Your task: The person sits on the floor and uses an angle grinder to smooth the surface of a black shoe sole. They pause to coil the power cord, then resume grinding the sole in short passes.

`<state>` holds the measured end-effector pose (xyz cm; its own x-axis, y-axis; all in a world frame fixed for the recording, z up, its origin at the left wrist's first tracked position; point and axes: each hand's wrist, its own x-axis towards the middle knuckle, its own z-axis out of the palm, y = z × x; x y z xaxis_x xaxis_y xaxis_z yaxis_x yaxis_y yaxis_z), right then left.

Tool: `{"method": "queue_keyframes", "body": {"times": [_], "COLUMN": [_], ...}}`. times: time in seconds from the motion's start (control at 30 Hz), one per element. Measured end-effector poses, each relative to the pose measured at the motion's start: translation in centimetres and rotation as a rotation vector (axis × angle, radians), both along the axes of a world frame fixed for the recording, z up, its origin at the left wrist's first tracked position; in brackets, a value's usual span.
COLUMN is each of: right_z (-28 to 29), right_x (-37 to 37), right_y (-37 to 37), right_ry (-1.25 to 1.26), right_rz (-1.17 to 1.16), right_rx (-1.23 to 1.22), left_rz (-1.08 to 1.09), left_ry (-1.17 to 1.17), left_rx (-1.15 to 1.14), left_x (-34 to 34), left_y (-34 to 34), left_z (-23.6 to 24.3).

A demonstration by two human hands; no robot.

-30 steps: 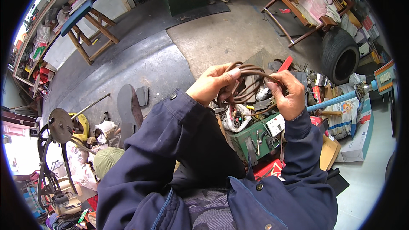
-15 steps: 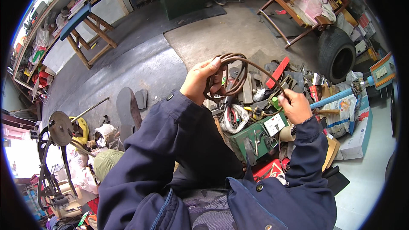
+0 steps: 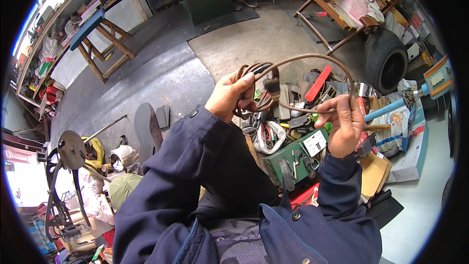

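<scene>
My left hand (image 3: pixel 230 94) is closed round a coiled brown cable (image 3: pixel 267 66), its loops bunched together in front of the fingers. From the coil a wide loop arcs up and over to the right, then comes back toward the coil. My right hand (image 3: pixel 345 126) pinches that loop between thumb and fingers at its right-hand bend. A dark plug-like piece hangs at the coil's middle. Below the cable stands a green metal box (image 3: pixel 293 162) with a white socket panel (image 3: pixel 315 143) on top, beside a white bag (image 3: pixel 273 139) holding red-handled tools.
Loose tools and a red bar (image 3: pixel 318 83) lie heaped beyond my hands. A tyre (image 3: pixel 386 63) and a wooden chair (image 3: pixel 342 7) stand at the far right. At the left are a blue-topped stool (image 3: pixel 93 29), a metal wheel mechanism (image 3: pixel 71 150) and a shoe sole (image 3: pixel 146 128).
My right hand has moved slightly right and down and turned over, drawing out a larger loop of cable. My left hand stays nearly in place with the coil.
</scene>
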<state>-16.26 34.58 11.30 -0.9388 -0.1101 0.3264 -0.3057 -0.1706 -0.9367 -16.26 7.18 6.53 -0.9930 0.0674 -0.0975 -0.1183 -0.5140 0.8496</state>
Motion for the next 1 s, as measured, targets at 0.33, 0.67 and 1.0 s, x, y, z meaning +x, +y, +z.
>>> {"method": "queue_keyframes", "body": {"times": [0.33, 0.67, 1.0], "right_z": [-2.3, -9.6, -13.7], "right_x": [-0.2, -3.3, -3.8], "right_y": [-1.6, -1.7, -3.0], "right_ry": [-0.290, -0.530, -0.571], "right_rz": [0.187, 0.028, 0.000], "right_rx": [-0.452, -0.551, -0.703], "left_rz": [-0.079, -0.066, -0.040], "left_ry": [0.003, 0.057, 0.035], "left_rx": [-0.008, -0.168, -0.442], "left_x": [0.1, 0.3, 0.3], "left_y": [-0.5, 0.0, 1.3], "left_z": [0.2, 0.2, 0.5]}}
